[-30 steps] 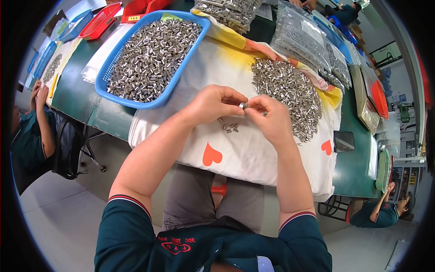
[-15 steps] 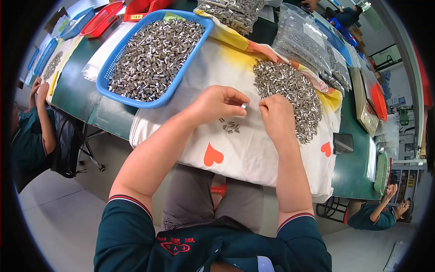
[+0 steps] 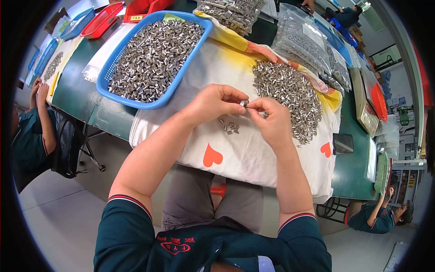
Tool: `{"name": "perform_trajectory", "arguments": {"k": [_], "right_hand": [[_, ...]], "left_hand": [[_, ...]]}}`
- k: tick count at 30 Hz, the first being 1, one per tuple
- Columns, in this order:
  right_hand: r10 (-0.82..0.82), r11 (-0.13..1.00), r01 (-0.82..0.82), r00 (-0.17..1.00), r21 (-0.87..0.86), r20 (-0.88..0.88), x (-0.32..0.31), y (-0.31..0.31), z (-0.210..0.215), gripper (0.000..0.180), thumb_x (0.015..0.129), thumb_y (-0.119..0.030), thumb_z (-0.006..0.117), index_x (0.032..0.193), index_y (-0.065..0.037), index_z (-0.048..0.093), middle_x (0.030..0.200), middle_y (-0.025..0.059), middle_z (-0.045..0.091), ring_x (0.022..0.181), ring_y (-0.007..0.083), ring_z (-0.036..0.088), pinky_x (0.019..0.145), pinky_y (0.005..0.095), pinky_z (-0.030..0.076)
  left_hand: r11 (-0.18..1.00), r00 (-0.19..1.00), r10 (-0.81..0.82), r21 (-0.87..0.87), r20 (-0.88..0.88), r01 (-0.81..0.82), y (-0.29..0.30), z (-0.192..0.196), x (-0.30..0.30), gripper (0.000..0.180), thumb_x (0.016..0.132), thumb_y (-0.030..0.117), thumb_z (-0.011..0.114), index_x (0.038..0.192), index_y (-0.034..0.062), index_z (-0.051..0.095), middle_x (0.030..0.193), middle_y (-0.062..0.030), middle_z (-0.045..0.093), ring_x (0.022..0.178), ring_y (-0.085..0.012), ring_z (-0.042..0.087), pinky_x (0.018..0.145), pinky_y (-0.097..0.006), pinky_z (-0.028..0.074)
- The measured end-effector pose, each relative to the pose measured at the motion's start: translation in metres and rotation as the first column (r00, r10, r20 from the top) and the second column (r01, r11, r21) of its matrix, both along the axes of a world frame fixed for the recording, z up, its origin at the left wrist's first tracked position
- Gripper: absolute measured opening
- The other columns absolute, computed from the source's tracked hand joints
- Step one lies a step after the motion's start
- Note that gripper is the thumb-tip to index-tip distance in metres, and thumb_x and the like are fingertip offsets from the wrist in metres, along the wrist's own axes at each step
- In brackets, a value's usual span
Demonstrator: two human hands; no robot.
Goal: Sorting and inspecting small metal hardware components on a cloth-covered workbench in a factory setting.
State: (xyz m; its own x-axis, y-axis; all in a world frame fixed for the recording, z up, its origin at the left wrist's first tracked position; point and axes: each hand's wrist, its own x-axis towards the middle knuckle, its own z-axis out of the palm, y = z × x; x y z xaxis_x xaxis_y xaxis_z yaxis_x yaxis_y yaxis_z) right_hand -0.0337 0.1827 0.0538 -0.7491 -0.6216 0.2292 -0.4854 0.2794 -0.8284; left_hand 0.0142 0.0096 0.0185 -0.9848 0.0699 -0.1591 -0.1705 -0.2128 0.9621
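The left hand [image 3: 213, 102] and the right hand [image 3: 270, 119] are meeting above a white cloth [image 3: 253, 154] with red hearts, which is covering the green table [image 3: 72, 90]; the fingertips of both hands are pinching together on one small metal piece [image 3: 244, 103], which is sitting between them, just over the cloth; the left thumb and forefinger are closing on its left end, and the right fingers are touching its right end. Under the hands, a small group of loose metal pieces [image 3: 231, 128] is lying on the cloth; to the right, a big pile of metal pieces [image 3: 290, 95] is lying near the right hand; to the upper left, a blue basket [image 3: 136, 100] full of the same pieces is standing, well apart from the hands; clear bags of parts [image 3: 303, 41] are lying behind the pile.
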Motion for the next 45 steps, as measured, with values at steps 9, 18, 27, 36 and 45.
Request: {"name": "perform_trajectory", "arguments": {"k": [9,18,27,36,45], "right_hand": [[-0.022,0.998,0.029,0.992,0.057,-0.127,-0.001,0.000,-0.002,0.010,0.072,-0.005,0.061,0.081,-0.001,0.061,0.078,0.0071,0.062,0.069,0.0132,0.058,0.061,0.0250,0.045],[-0.215,0.973,0.228,0.949,0.030,-0.230,-0.028,0.012,-0.004,0.007,0.072,-0.007,0.060,0.077,-0.003,0.061,0.075,0.0092,0.059,0.066,0.0219,0.058,0.060,0.0308,0.046],[-0.134,0.876,0.325,0.874,0.356,-0.468,-0.025,0.000,-0.026,0.009,0.066,-0.010,0.065,0.075,-0.007,0.062,0.075,0.0089,0.056,0.076,0.0256,0.054,0.069,0.0373,0.040],[-0.082,0.865,0.333,0.832,0.375,-0.549,-0.028,0.003,-0.022,0.009,0.070,-0.011,0.063,0.077,-0.008,0.063,0.076,0.0064,0.058,0.078,0.0228,0.055,0.072,0.0360,0.040],[0.024,0.998,-0.013,0.987,-0.068,0.161,-0.008,0.001,-0.002,0.007,0.072,-0.003,0.059,0.079,-0.002,0.061,0.074,0.0060,0.061,0.066,0.0121,0.057,0.061,0.0239,0.044]], "left_hand": [[0.994,0.998,0.043,-0.101,-0.050,-0.048,0.002,0.001,0.001,0.031,0.073,0.006,0.067,0.101,-0.0019,0.059,0.090,-0.0080,0.063,0.080,-0.0106,0.060,0.066,-0.022,0.048],[0.987,1.000,-0.003,-0.158,-0.010,0.002,0.003,0.006,0.002,0.030,0.073,0.005,0.067,0.101,-0.0019,0.059,0.089,-0.0062,0.062,0.078,-0.0090,0.058,0.068,-0.021,0.047],[0.986,0.999,-0.002,-0.168,-0.051,-0.007,0.002,0.005,0.003,0.030,0.073,0.005,0.067,0.100,-0.0021,0.059,0.088,-0.0063,0.063,0.078,-0.0084,0.058,0.069,-0.021,0.047],[0.983,0.999,-0.006,-0.181,-0.039,-0.001,0.003,0.004,0.000,0.029,0.073,0.006,0.066,0.101,-0.0011,0.060,0.089,-0.0065,0.063,0.079,-0.0086,0.058,0.066,-0.021,0.047],[1.000,1.000,-0.007,-0.020,-0.027,0.007,0.000,0.002,0.000,0.032,0.075,0.008,0.066,0.105,-0.0009,0.056,0.090,-0.0056,0.063,0.076,-0.0083,0.059,0.060,-0.019,0.046]]}}
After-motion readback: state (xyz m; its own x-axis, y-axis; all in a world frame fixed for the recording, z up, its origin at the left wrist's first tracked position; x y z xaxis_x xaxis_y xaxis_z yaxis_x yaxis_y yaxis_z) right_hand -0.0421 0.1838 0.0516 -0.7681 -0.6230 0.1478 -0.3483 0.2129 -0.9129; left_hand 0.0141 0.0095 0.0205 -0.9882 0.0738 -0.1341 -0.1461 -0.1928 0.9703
